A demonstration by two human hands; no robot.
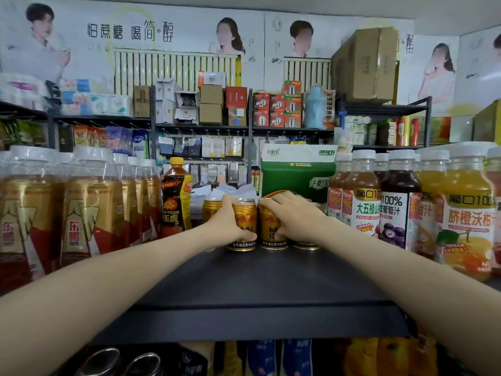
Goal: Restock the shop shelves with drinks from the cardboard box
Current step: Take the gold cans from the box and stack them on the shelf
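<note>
Two gold Red Bull cans stand side by side on the black shelf [244,280], toward its back. My left hand [226,222] grips the left can [244,221], fingers round its side and thumb at its base. My right hand [291,218] wraps over the top and side of the right can [268,226]. Further gold cans stand behind them: one at the left [211,208], one mostly hidden under my right wrist [305,244]. The cardboard box is out of view.
Tall gold-and-red bottles [89,213] line the shelf's left, with a black Hi-Tiger bottle [176,196] beside them. Juice bottles [401,207] crowd the right. A green carton [295,175] stands behind the cans. Lower-shelf drinks [271,356] show below the shelf's front edge.
</note>
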